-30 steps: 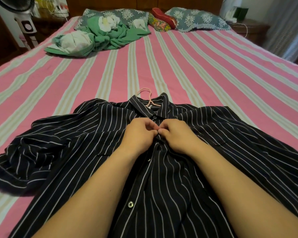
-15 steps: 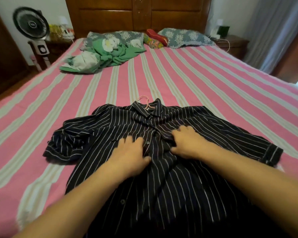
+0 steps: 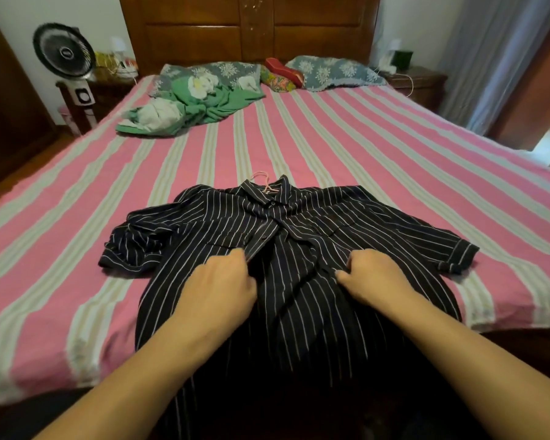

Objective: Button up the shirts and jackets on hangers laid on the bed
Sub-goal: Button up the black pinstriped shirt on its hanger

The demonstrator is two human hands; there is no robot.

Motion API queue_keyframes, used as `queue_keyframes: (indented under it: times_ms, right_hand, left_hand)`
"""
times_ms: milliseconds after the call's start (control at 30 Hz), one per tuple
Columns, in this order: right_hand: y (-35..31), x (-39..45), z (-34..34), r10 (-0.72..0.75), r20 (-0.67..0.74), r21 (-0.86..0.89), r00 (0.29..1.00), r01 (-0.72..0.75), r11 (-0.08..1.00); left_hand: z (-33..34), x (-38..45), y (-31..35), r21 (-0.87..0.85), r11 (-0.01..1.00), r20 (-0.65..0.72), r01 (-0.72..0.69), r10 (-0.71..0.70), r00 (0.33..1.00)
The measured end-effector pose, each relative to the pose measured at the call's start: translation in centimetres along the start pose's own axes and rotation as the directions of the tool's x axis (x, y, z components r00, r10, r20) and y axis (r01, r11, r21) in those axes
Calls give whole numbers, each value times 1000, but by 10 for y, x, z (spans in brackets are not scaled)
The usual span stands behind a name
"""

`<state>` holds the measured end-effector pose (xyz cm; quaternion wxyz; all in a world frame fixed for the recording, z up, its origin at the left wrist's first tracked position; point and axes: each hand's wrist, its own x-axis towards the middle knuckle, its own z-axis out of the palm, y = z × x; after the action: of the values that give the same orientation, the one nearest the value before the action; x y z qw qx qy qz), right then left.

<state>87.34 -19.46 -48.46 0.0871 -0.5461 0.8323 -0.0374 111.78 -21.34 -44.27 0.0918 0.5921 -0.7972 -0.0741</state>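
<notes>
A black shirt with thin white stripes [image 3: 346,230] lies face up on the pink striped bed [image 3: 378,160], its hem hanging over the near edge. The pink hook of its hanger [image 3: 262,179] pokes out of the collar. The two top buttons look fastened. My left hand [image 3: 219,287] pinches the left front edge of the shirt at mid-chest. My right hand [image 3: 373,277] grips the right front edge at the same height. A gap of dark cloth lies between the hands.
A crumpled green and white cloth [image 3: 188,106] lies at the far left of the bed, in front of patterned pillows [image 3: 331,71] and a wooden headboard. A black fan [image 3: 64,54] stands left of the bed. A nightstand [image 3: 416,82] sits at the far right.
My hands left the button near the collar, moved down the shirt front and spread apart, each taking one front edge. The view pulled back from the bed.
</notes>
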Motion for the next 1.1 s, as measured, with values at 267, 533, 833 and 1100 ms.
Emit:
queue_keyframes:
  times_ms: [267, 533, 833, 1100]
  right_hand:
    - [9, -29, 10, -121, -105, 10, 987, 122, 992]
    - [7, -19, -20, 22, 4, 187, 1000, -22, 982]
    - [7, -41, 7, 86, -71, 184, 994, -72, 980]
    - [16, -40, -67, -62, 50, 653, 997, 15, 757]
  left_hand:
    - [19, 16, 40, -314, 949, 625, 1, 206, 752]
    - [37, 50, 4, -258, 952, 165, -163, 210, 964]
    - [71, 62, -1, -242, 949, 202, -201, 252, 946]
    - [76, 71, 0, -204, 959, 318, -195, 253, 914]
